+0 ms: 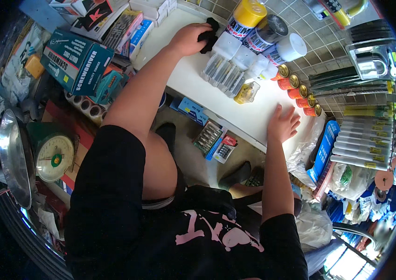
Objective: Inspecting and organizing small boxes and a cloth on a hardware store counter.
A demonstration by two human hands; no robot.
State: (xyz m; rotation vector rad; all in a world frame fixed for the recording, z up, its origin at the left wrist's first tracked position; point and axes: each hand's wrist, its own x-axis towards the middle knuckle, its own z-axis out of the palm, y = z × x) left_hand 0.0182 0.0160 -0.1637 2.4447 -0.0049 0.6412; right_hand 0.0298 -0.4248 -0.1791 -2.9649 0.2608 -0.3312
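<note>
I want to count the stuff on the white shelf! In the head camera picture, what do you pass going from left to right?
Left hand gripping a black cloth → clear plastic drill-bit cases → small yellow plastic box → right hand lying flat → row of small orange cans.

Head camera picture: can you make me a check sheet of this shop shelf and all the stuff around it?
Surface: white shelf, partly bare.
Job's things: black cloth pressed on the shelf under the left hand.
Clutter: spray cans, clear drill-bit cases, small yellow box, row of orange tins.
Hands: left fingers closed on the cloth; right hand flat on the shelf, fingers spread.
Cables: nothing seen.
Surroundings: screwdriver box, green weighing scale, packaged tools on a wire grid.
</note>
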